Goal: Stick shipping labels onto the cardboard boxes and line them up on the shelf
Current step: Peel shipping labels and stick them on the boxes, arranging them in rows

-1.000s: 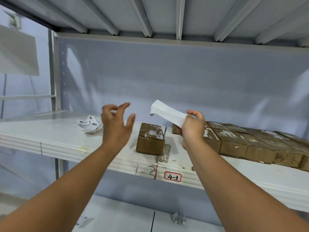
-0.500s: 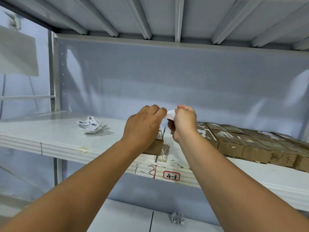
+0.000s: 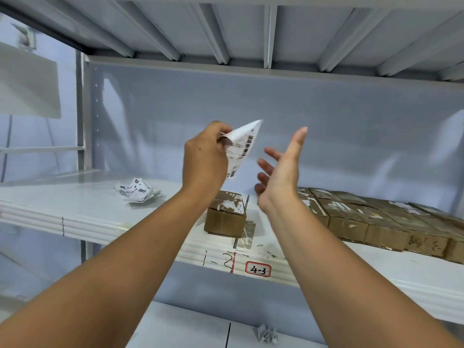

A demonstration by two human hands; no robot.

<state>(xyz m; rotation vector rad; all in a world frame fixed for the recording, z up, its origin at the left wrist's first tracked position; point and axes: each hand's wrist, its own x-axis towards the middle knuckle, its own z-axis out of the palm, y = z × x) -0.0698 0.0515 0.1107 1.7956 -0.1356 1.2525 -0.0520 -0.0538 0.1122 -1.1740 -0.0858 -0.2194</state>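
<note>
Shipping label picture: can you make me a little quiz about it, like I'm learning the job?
1. True or false: the left hand pinches the shipping label while the right hand is open, holding nothing.
2. Where does the lone cardboard box stand? A) left of the row of boxes B) on top of that row C) on the floor.
3. Fill in: the red-edged tag on the shelf edge reads ___.
Key: 1 true; 2 A; 3 4-3.
</note>
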